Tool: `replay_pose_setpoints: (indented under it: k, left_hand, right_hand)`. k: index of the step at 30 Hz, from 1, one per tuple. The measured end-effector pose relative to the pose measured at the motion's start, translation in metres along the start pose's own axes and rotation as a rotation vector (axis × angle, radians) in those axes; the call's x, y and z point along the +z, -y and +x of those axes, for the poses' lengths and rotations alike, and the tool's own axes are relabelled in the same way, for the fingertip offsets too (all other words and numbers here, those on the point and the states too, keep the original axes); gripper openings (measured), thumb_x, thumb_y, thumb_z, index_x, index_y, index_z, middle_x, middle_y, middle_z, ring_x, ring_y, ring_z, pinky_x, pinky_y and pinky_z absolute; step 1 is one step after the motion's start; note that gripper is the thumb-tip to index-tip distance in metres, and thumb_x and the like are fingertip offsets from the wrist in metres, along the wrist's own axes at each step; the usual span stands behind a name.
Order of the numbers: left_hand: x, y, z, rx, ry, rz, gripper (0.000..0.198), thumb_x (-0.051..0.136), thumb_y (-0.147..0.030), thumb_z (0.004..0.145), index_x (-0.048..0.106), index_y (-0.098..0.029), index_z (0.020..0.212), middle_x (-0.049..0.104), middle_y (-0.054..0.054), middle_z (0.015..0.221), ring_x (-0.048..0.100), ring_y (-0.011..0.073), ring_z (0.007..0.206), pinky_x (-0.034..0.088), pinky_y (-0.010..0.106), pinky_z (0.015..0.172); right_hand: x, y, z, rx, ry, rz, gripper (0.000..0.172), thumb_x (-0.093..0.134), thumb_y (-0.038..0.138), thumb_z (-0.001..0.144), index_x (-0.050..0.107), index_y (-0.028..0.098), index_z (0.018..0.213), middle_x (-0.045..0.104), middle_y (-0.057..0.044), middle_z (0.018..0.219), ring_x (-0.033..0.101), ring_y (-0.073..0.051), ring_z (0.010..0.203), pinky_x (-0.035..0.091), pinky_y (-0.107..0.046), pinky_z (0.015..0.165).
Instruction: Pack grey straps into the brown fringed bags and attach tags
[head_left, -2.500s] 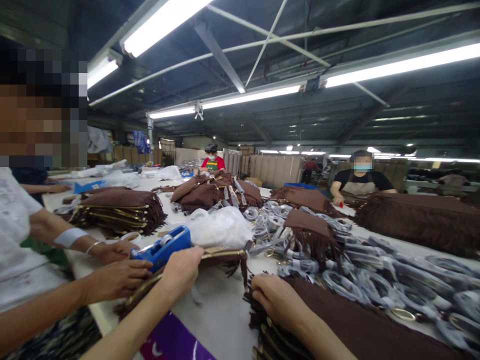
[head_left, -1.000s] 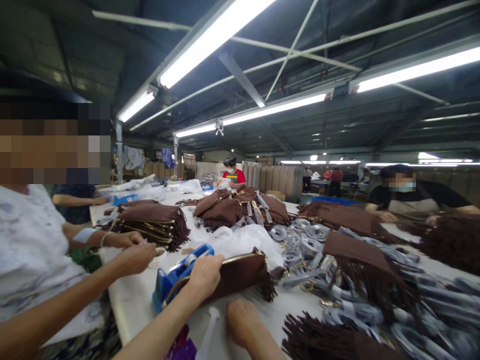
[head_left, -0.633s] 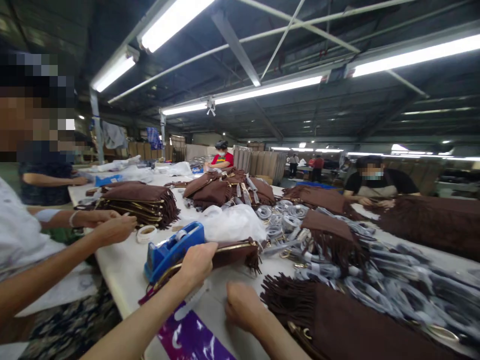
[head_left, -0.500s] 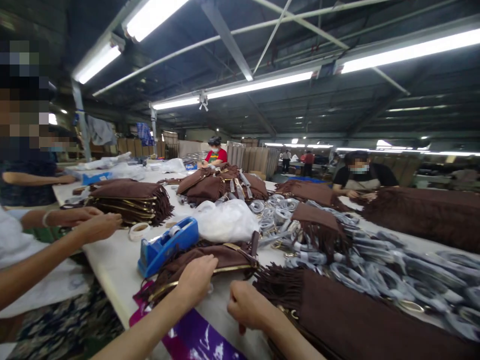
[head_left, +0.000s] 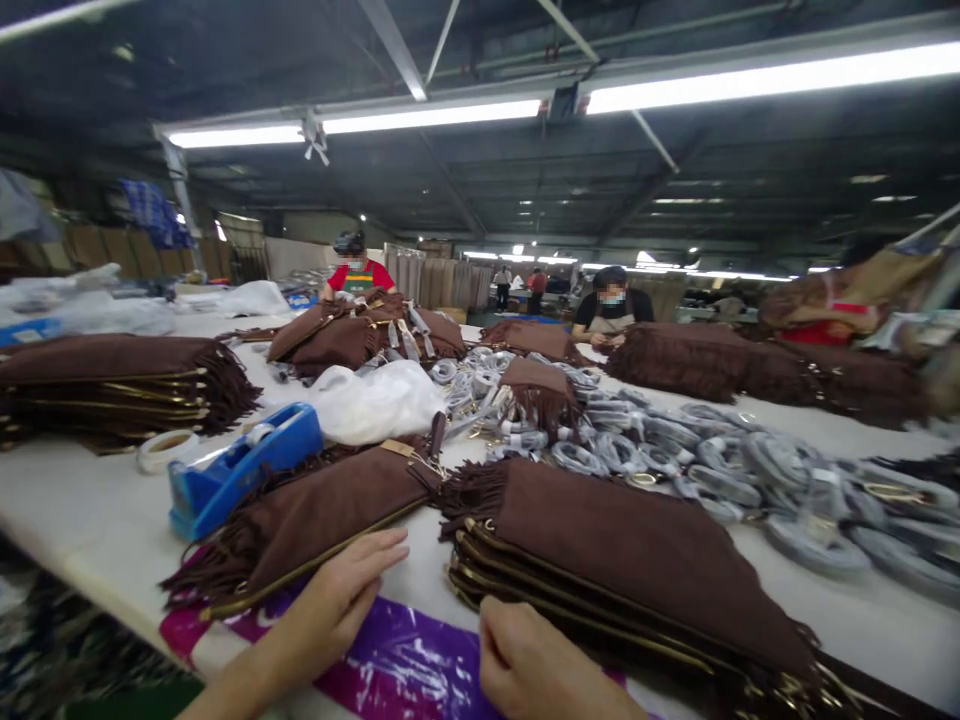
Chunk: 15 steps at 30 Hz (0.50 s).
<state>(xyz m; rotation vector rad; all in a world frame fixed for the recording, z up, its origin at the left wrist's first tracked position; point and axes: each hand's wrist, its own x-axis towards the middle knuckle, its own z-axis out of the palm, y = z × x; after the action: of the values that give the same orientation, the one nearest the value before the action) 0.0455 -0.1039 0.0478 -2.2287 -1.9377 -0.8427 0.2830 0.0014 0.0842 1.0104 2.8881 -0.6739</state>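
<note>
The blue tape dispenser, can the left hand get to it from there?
Probably yes, by reaching over: a brown fringed pouch lies between the left hand and the blue tape dispenser, but it lies low.

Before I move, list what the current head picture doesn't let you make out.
In the head view:
Right hand: curled fingertips, hidden by the hand itself.
Purple plastic: partly behind the left hand, cut off by the bottom edge.
Left fringed pouch stack: cut off by the left edge.
Tan tag: any print, too small.
</note>
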Motion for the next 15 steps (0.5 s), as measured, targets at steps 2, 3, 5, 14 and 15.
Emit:
replay_pose_setpoints:
  k: [2,3,5,14,15]
  left_hand:
    - [0.010,-0.017,0.009,0.078,0.005,0.021,0.050,0.045,-0.011,0.088,0.050,-0.026,0.136,0.053,0.007,0.141,0.050,0.0217,0.128,0.043,0.038,0.108]
    - [0.016,-0.027,0.015,0.122,0.024,0.037,0.051,0.048,-0.012,0.087,0.048,-0.026,0.136,0.053,0.008,0.141,0.049,0.0237,0.128,0.043,0.040,0.108]
    - [0.030,-0.044,0.030,0.197,0.067,0.083,0.037,0.053,-0.014,0.086,0.059,-0.023,0.122,0.064,0.009,0.123,0.057,0.0255,0.113,0.048,0.041,0.098]
    - [0.054,-0.037,0.047,0.299,0.089,0.197,0.028,0.044,-0.004,0.087,0.053,-0.019,0.065,0.058,-0.001,0.062,0.052,0.0156,0.060,0.035,0.027,0.058]
    - [0.053,-0.035,0.046,0.303,0.089,0.190,0.029,0.043,-0.006,0.088,0.052,-0.019,0.065,0.058,-0.001,0.062,0.052,0.0153,0.059,0.035,0.027,0.057]
  right_hand:
    - [0.003,-0.010,-0.007,0.000,-0.039,0.010,0.021,0.043,0.009,0.084,0.062,0.018,0.084,0.071,-0.008,0.086,0.065,-0.019,0.079,0.035,-0.027,0.065]
    - [0.004,-0.014,-0.009,-0.009,-0.062,0.006,0.020,0.044,0.010,0.084,0.062,0.018,0.084,0.071,-0.007,0.085,0.064,-0.019,0.078,0.034,-0.027,0.064]
    - [0.005,-0.018,-0.011,-0.022,-0.109,-0.006,0.020,0.044,0.011,0.086,0.063,0.019,0.086,0.071,-0.006,0.084,0.064,-0.019,0.077,0.033,-0.027,0.063]
    - [-0.021,-0.068,-0.042,-0.002,-0.091,0.225,0.022,0.052,0.017,0.080,0.074,0.021,0.078,0.073,0.000,0.077,0.065,-0.015,0.076,0.040,-0.020,0.069]
    - [-0.022,-0.076,-0.047,0.004,-0.102,0.275,0.022,0.053,0.016,0.079,0.074,0.020,0.075,0.072,0.000,0.072,0.064,-0.014,0.071,0.040,-0.020,0.066]
